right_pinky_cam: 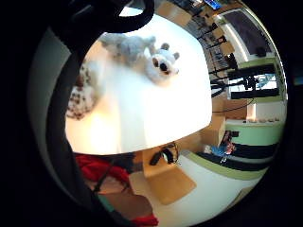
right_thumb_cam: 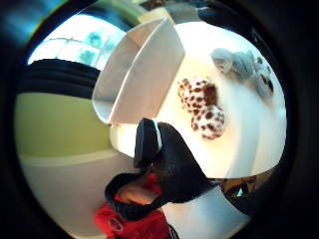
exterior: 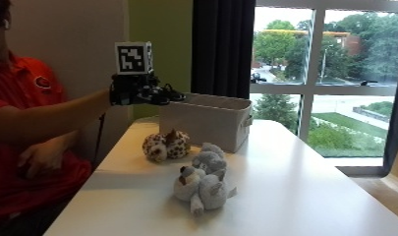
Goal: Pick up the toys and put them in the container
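In the outside view my gloved right hand (exterior: 143, 93) is raised above the table's back left corner, just left of the white fabric container (exterior: 205, 120). Its fingers are relaxed and hold nothing. A brown-spotted plush toy (exterior: 166, 145) lies on the table in front of the container. Nearer the camera lies a grey and white plush heap (exterior: 200, 183); whether it is one toy or two I cannot tell. The thumb side palm view shows the container (right_thumb_cam: 139, 69), the spotted toy (right_thumb_cam: 202, 107) beside it and the grey plush (right_thumb_cam: 244, 64) further off. The little finger side shows the grey plush (right_pinky_cam: 149, 54) and the spotted toy (right_pinky_cam: 83, 92).
The white table (exterior: 297, 196) runs wide to the right of the toys, with a window wall behind it. The person in a red shirt sits at the left, the bare hand (exterior: 42, 157) resting in the lap. A wooden chair (right_pinky_cam: 165, 179) stands below the table edge.
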